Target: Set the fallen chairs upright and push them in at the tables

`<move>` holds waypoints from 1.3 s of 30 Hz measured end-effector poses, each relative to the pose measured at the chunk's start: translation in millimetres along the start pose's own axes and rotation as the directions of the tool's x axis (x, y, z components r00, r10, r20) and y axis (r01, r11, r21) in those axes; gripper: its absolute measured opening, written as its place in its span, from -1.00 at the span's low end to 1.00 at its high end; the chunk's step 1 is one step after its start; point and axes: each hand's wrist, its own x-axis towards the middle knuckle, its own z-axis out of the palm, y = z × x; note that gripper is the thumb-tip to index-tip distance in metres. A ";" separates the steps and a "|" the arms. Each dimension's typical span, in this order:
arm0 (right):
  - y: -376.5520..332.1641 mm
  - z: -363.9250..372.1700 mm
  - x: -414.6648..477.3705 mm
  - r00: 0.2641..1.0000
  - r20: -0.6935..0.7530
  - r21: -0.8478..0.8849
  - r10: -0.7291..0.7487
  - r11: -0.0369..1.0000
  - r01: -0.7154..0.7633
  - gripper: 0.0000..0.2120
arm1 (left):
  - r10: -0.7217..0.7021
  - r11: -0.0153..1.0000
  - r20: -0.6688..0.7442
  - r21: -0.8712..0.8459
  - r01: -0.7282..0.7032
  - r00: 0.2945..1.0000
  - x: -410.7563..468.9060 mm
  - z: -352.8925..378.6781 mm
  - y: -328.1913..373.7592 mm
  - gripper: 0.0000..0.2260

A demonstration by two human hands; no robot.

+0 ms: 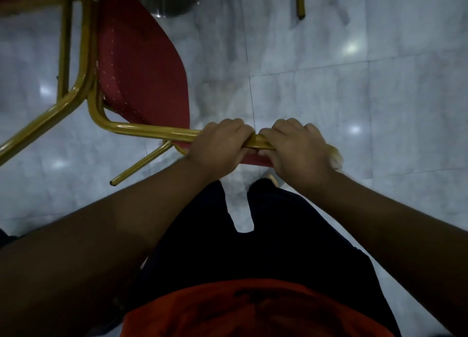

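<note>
A chair (136, 65) with red dotted padding and a gold metal frame lies tilted to my left over the pale floor. Its gold top rail runs toward me. My left hand (217, 144) is closed around that rail, and my right hand (296, 149) grips the same rail right beside it, thumbs nearly touching. One gold leg end (119, 181) sticks out below my left wrist. Part of the frame is hidden under my hands.
A round shiny metal table base (172, 0) sits at the top centre. Another gold chair leg (300, 5) stands at the top right. Glossy grey marble floor tiles (354, 96) stretch out to the right. My dark trousers and red shirt fill the bottom.
</note>
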 end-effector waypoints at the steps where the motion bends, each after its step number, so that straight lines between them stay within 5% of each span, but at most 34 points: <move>1: -5.6 -4.0 1.0 1.000 -0.003 -0.014 -0.017 1.000 0.017 -0.74 | 0.007 1.000 -0.003 0.014 -0.007 1.000 -4.9 -5.7 -1.7 -0.82; 6: -36.6 -29.9 10.4 0.995 -0.025 -0.032 -0.095 0.995 0.094 -0.72 | -0.040 0.999 -0.094 0.003 0.041 0.995 -40.0 -21.0 -14.6 -0.86; 13: -31.2 -69.0 -10.7 0.992 -0.113 0.269 -0.053 0.960 0.081 -0.55 | -0.152 0.984 -0.256 -0.130 0.122 0.955 -95.1 -55.2 -29.3 -0.87; 17: -58.8 -76.6 -4.4 0.993 -0.099 0.368 -0.057 0.926 0.090 -0.65 | -0.206 0.961 -0.277 -0.236 0.141 0.939 -121.2 -71.3 -35.4 -0.87; 25: -99.8 -95.5 39.8 0.950 -0.107 0.310 -0.295 0.897 0.314 -0.67 | -0.096 0.970 -0.392 -0.244 -0.003 0.915 -126.8 -111.8 2.7 -0.69; 30: -149.0 -113.0 69.7 0.865 -0.195 0.106 -0.463 0.866 0.488 -0.61 | -0.264 0.951 -0.490 -0.275 0.140 0.831 -170.5 -121.8 -14.7 -0.70; 35: -204.6 -132.1 94.2 0.760 -0.230 0.000 -0.609 0.780 0.625 -0.64 | -0.428 0.903 -0.647 -0.333 0.271 0.631 -212.6 -124.4 -28.1 -0.69; 39: -204.4 -151.9 97.0 0.780 -0.167 0.046 -0.603 0.786 0.617 -0.55 | -0.475 0.879 -0.667 -0.334 0.340 0.574 -246.6 -130.8 -38.8 -0.76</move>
